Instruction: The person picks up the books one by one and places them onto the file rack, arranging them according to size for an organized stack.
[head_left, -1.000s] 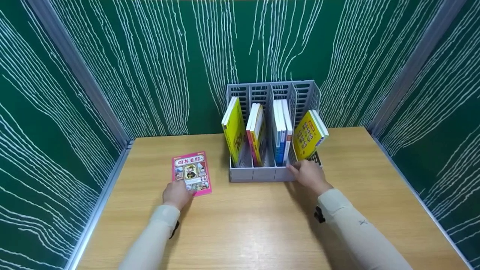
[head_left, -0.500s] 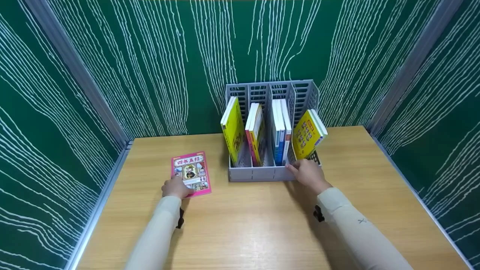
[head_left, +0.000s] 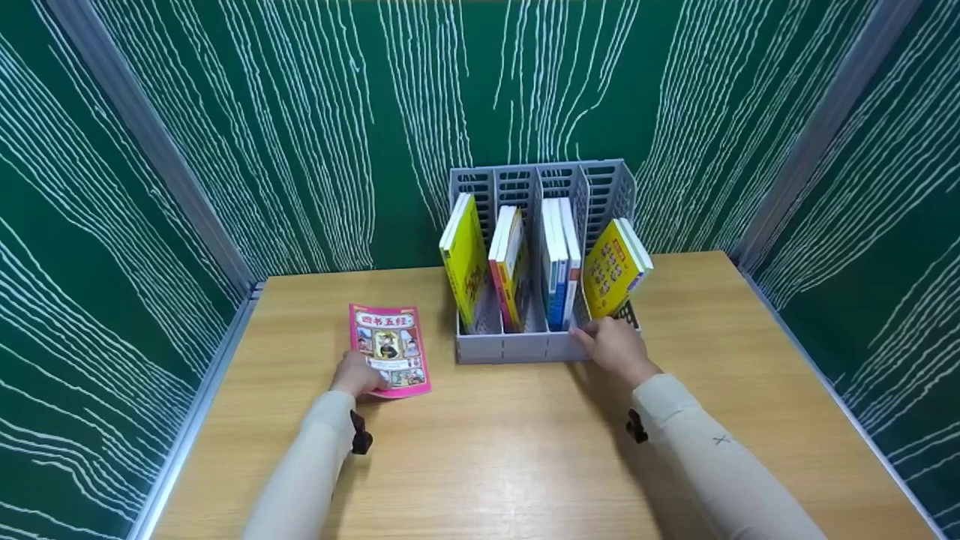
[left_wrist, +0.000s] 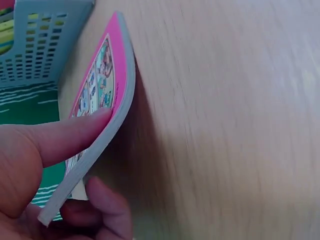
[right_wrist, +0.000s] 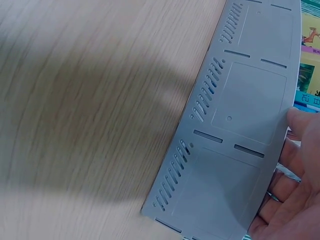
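Note:
My left hand point(head_left: 358, 375) pinches a thin pink comic-style book point(head_left: 390, 349) with Chinese characters on its cover. In the left wrist view the thumb lies on the cover and the fingers are curled under the bent book point(left_wrist: 117, 90), whose near edge is lifted off the table. At the right, my right hand point(head_left: 616, 349) grips the front rim of a grey desktop file rack point(head_left: 502, 349). The right wrist view shows the thumb at the rim of the rack's front wall point(right_wrist: 245, 100), with the fingers curled behind it, partly hidden.
Yellow books point(head_left: 466, 262) lean in the rack's leftmost slot. White-edged books point(head_left: 510, 262) and blue-spined books point(head_left: 560, 262) stand in the two middle slots, and a yellow book point(head_left: 611, 266) tilts outward at the right. Green panels point(head_left: 412, 187) enclose the wooden table point(head_left: 487, 450).
The pink book, flat before, has shifted slightly right and its near edge has come up in my left hand. My right hand has stayed on the rack.

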